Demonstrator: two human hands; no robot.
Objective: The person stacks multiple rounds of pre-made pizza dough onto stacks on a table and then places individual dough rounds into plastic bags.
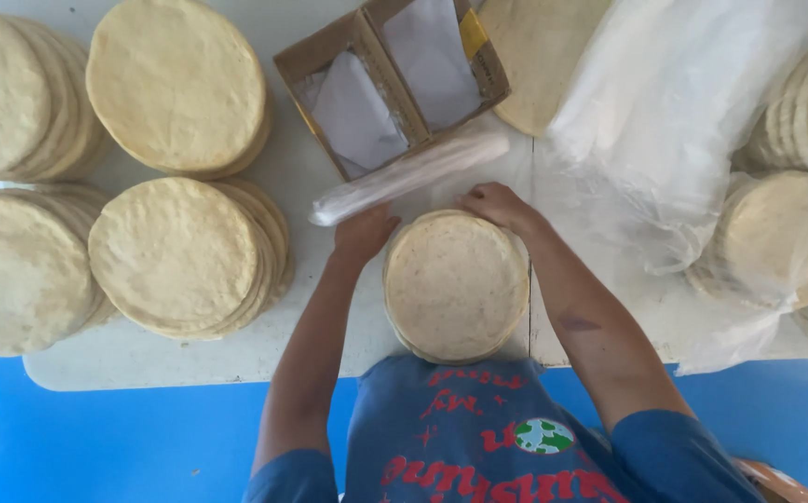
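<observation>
A stack of round pale flatbreads (456, 284) lies on the white table (190, 359) right in front of me. My left hand (363, 233) grips the stack's far left edge. My right hand (497, 205) curls over its far right edge. Both hands are closed against the rim of the stack. Just beyond my hands lies a roll of clear plastic film (408, 177), set at a slant.
Several tall stacks of flatbreads (176, 256) fill the table's left side. A cardboard box (390, 84) with white paper sheets stands at the back. Crumpled clear plastic bags (674, 121) and bagged flatbreads (781, 237) lie at the right. The floor is blue.
</observation>
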